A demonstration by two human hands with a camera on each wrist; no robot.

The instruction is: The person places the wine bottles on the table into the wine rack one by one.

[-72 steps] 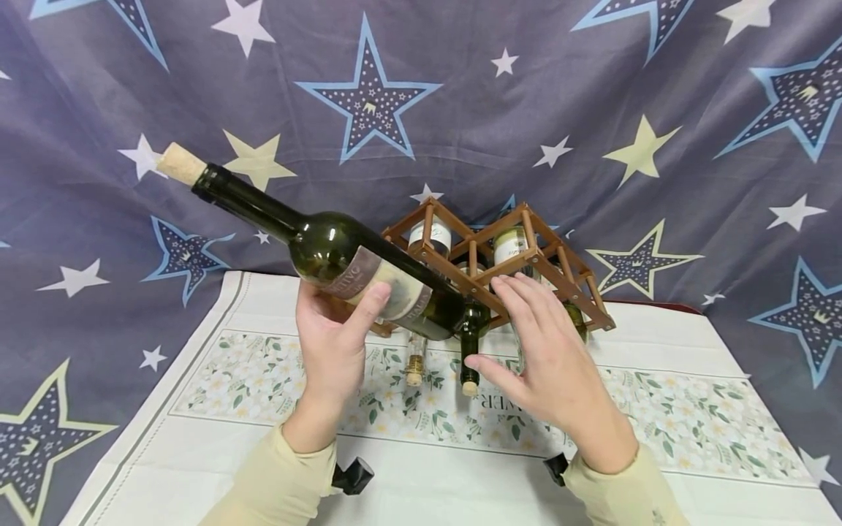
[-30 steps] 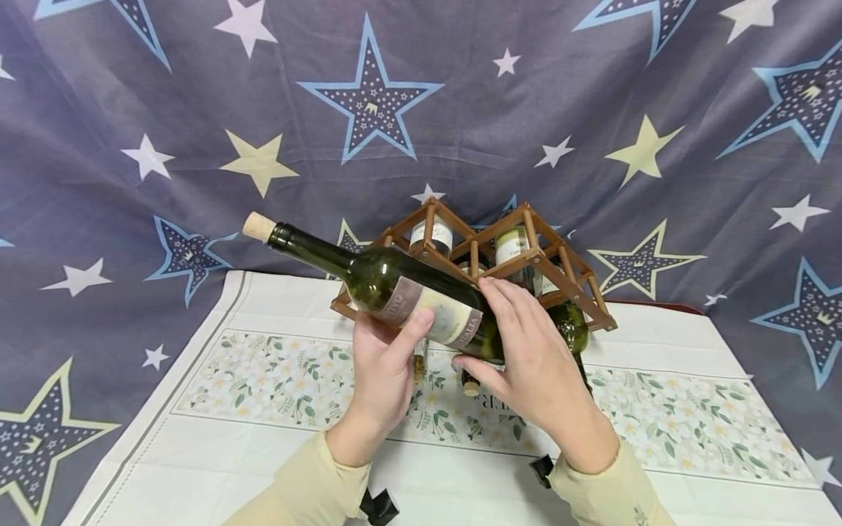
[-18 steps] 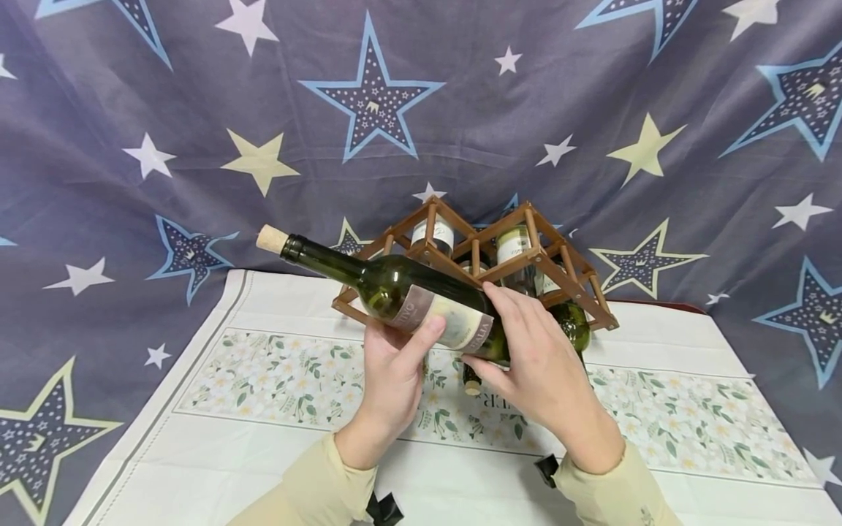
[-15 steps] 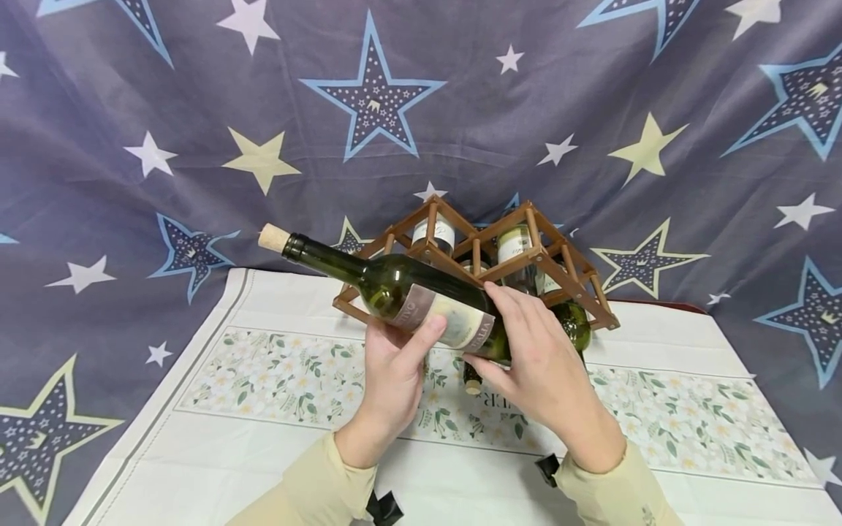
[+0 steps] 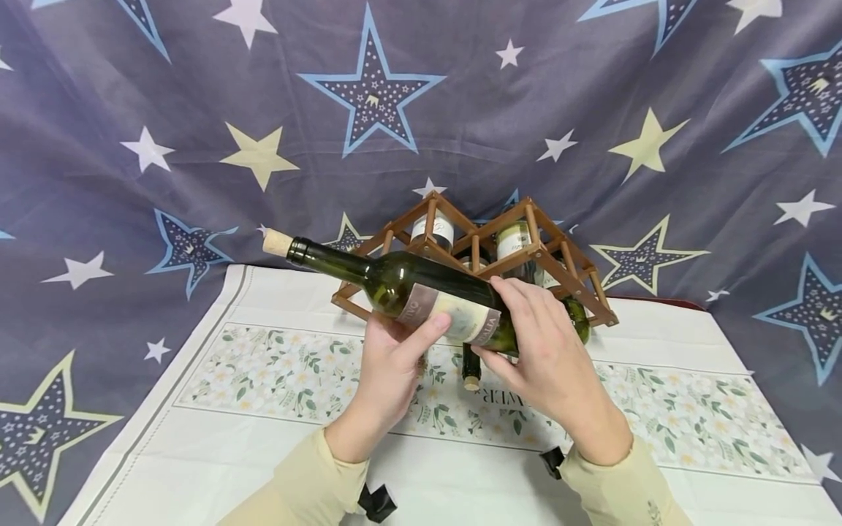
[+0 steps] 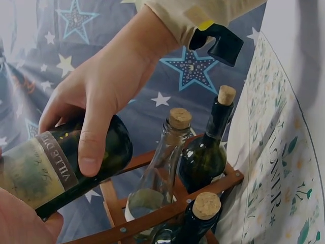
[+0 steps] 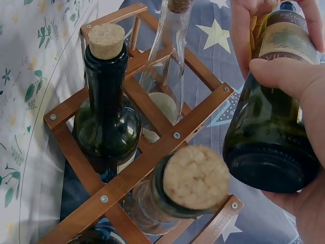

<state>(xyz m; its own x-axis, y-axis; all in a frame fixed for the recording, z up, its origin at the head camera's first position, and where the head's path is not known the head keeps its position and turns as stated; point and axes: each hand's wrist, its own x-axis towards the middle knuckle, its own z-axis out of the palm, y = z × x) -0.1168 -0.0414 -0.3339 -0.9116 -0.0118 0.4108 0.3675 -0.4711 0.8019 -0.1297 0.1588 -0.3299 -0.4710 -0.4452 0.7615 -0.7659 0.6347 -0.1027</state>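
A dark green wine bottle (image 5: pixel 388 276) with a cork is held aslant above the table, its neck up to the left. My left hand (image 5: pixel 388 369) grips its middle from below, the thumb across the label. Around the base end curls my right hand (image 5: pixel 549 347), thumb below and fingers above. In the left wrist view the right hand (image 6: pixel 104 84) holds the base end, with the left hand (image 6: pixel 23 218) at the lower edge. The bottle's base (image 7: pixel 271 160) shows close up in the right wrist view. Behind it stands a wooden wine rack (image 5: pixel 539 252), partly hidden.
Several corked bottles lie in the rack, among them a clear bottle (image 6: pixel 157 173) and a dark green bottle (image 7: pixel 106 112). One neck (image 5: pixel 471 369) points toward me. A white tablecloth (image 5: pixel 460 475) with a floral band covers the table. A star-patterned curtain (image 5: pixel 460 44) hangs behind.
The bottle has come down and to the right in my left hand, to the rack's front. My right hand has taken hold of its base end. Lately both have barely shifted.
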